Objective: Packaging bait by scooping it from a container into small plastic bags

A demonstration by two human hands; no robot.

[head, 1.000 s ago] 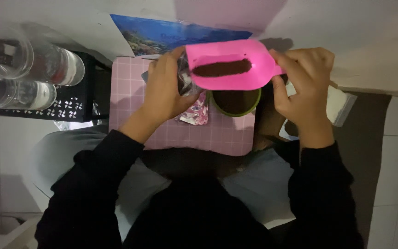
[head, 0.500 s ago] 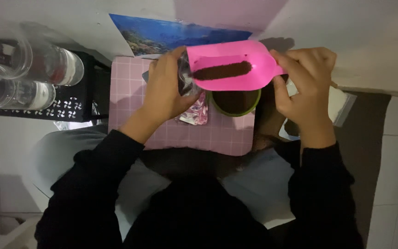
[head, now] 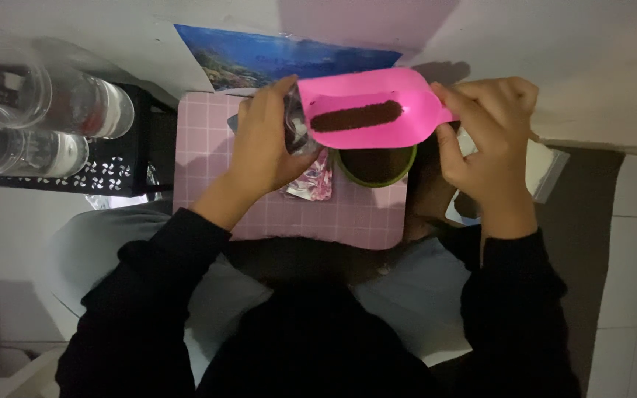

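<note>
I see my right hand pinching the handle end of a pink scoop, which holds a line of dark brown powder along its middle. My left hand is closed around a crinkly foil packet and steadies the scoop's other end. The scoop sits level, just above a green cup that already has dark powder in it, standing on a pink checked mat. Clear plastic cups lie on a black crate well off to the left. I judge the risk is a spill: the scoop is wider than the cup, so a quick or crooked tilt could send powder past the rim onto the mat, or my left wrist could nudge the cup.
</note>
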